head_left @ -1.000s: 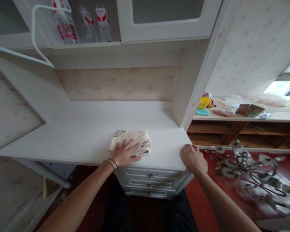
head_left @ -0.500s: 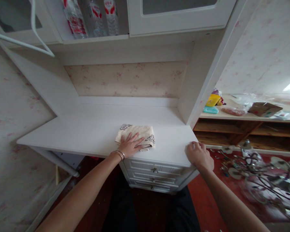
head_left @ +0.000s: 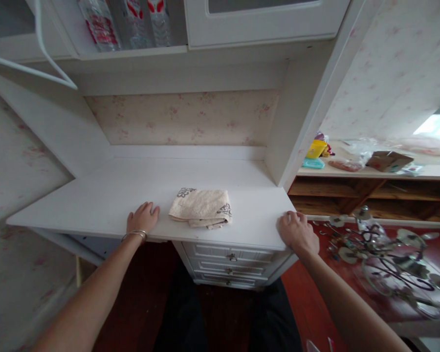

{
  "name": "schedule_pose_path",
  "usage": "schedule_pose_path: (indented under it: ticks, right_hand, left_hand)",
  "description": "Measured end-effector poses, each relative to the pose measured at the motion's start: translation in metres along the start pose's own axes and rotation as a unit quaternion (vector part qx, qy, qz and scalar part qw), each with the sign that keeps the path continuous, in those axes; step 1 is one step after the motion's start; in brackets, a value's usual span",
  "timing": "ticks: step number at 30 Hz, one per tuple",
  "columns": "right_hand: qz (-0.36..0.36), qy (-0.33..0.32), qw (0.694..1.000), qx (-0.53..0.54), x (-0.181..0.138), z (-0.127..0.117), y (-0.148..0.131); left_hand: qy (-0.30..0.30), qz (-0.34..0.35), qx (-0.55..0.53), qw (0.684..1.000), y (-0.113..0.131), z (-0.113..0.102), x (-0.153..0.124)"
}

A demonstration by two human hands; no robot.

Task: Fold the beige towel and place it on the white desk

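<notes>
A folded beige cloth [head_left: 201, 208] with grey pattern at its corners lies on the white desk top [head_left: 106, 200], near the front edge. My left hand [head_left: 142, 218], with bangles on the wrist, rests on the desk just left of the cloth, fingers loosely curled and holding nothing. My right hand [head_left: 297, 232] sits at the desk's front right corner, fingers bent over the edge.
Drawers [head_left: 231, 264] sit under the desk. Water bottles [head_left: 126, 22] stand in the cabinet above. A wooden shelf [head_left: 370, 183] at right carries a yellow container, bags and a box. A chandelier [head_left: 385, 254] lies on the red floor at right.
My left hand has come off the cloth and moved left onto the bare desk. The cloth stays in place. My right hand has kept its place at the corner.
</notes>
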State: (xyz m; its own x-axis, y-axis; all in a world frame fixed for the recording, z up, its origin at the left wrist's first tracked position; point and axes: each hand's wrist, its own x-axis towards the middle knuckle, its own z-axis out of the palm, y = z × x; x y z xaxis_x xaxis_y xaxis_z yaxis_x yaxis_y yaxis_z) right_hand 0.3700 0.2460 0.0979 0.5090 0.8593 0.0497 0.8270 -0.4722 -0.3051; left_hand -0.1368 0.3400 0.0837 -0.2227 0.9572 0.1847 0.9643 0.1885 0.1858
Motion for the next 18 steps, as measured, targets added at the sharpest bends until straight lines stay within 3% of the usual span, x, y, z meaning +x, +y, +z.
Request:
schedule_pose_path:
  ticks: [5, 18]
  right_hand:
    - [0.046, -0.004, 0.999, 0.008, -0.002, -0.003, -0.005]
    - [0.045, -0.032, 0.998, -0.022, -0.005, -0.007, -0.003]
  left_hand:
    - [-0.039, 0.003, 0.018, 0.999, 0.005, 0.004, -0.003]
    - [-0.006, 0.006, 0.007, 1.0, 0.01, -0.005, -0.012]
